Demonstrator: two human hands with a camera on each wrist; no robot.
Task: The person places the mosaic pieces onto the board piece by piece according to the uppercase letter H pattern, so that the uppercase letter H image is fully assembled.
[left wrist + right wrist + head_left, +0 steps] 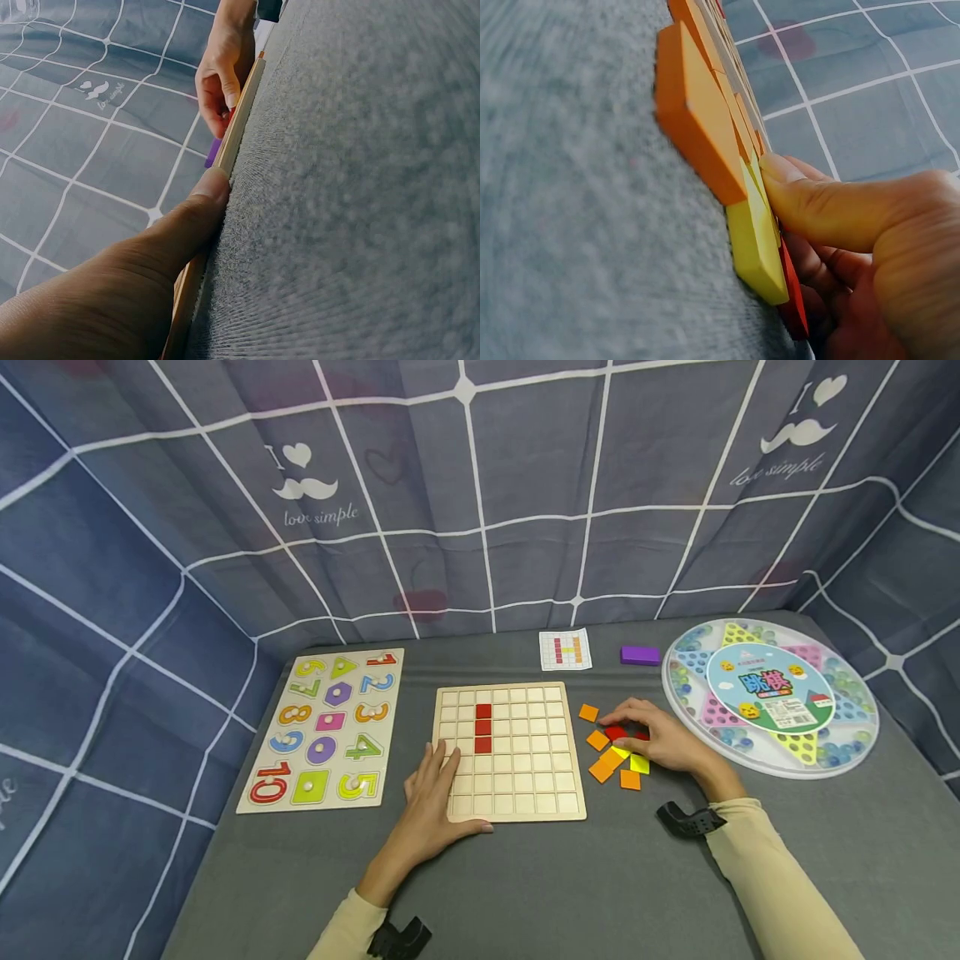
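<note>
A wooden grid board (517,785) lies in front of the person, with three red square tiles (483,727) stacked in one column of its cells. The left hand (431,797) rests on the board's lower left corner, fingers spread over the left side and thumb along the near edge. In the left wrist view, its thumb (210,187) presses against the board's edge. Right of the board, the right hand (660,739) reaches into a loose pile of tiles and pinches a red square tile (615,732) between thumb and fingers. Orange tiles (630,779) and yellow tiles (639,763) lie around its fingertips.
A number and shape puzzle board (347,693) lies at the left. Behind the grid board are a small pattern card (566,650) and a purple block (640,656). A round board game (772,685) lies right of the pile. A checked curtain (420,485) hangs behind.
</note>
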